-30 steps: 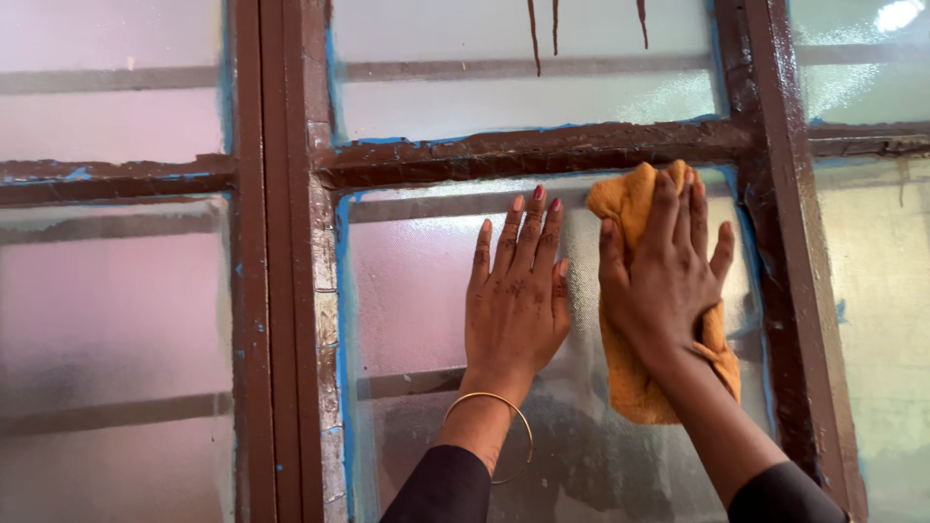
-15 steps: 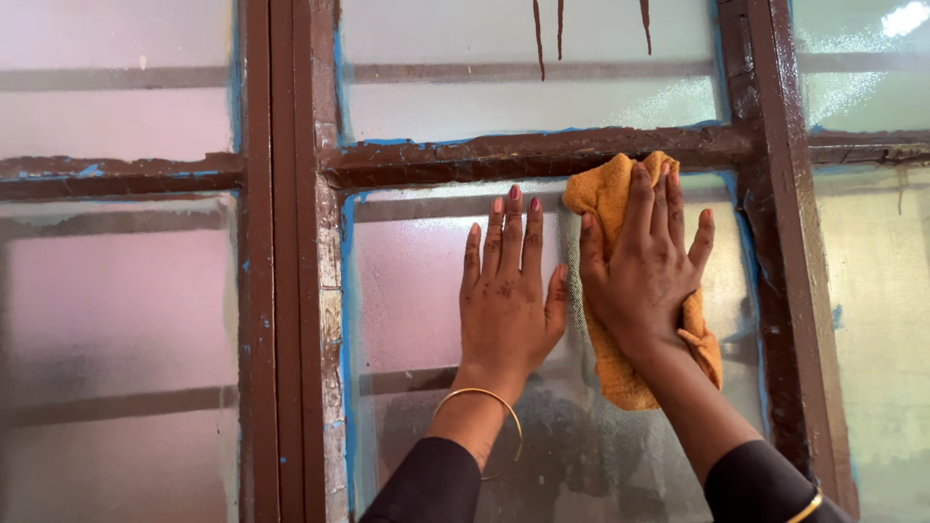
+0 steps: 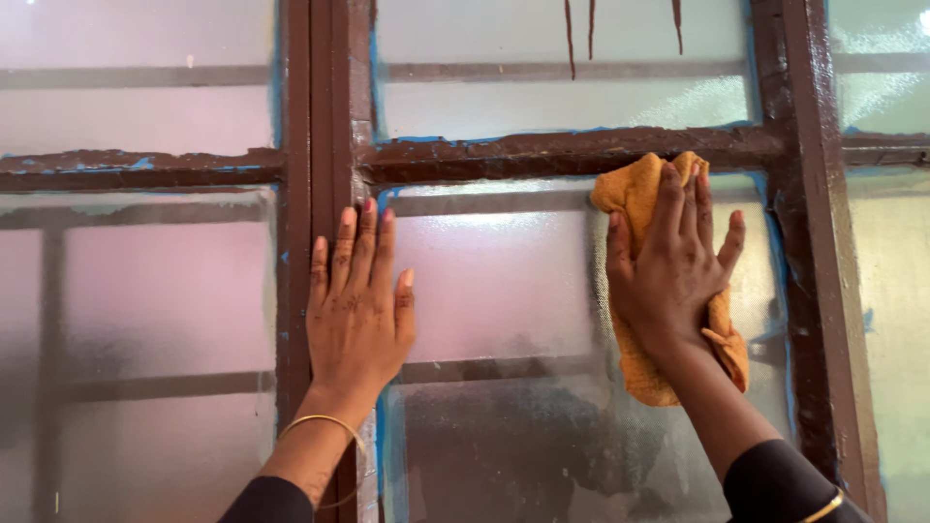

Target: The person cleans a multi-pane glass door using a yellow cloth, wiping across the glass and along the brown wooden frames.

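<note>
The right hand [image 3: 673, 271] lay flat, fingers spread wide, pressing a soft orange cloth [image 3: 639, 291] on the bumpy frosted glass pane [image 3: 494, 281]. The cloth sat at the pane's top right corner, its top edge touching the brown painted wooden bar [image 3: 542, 153]. The left hand [image 3: 356, 300] was open and flat on the brown upright window post [image 3: 329, 116], holding nothing. A thin gold bangle [image 3: 325, 424] circled that wrist.
</note>
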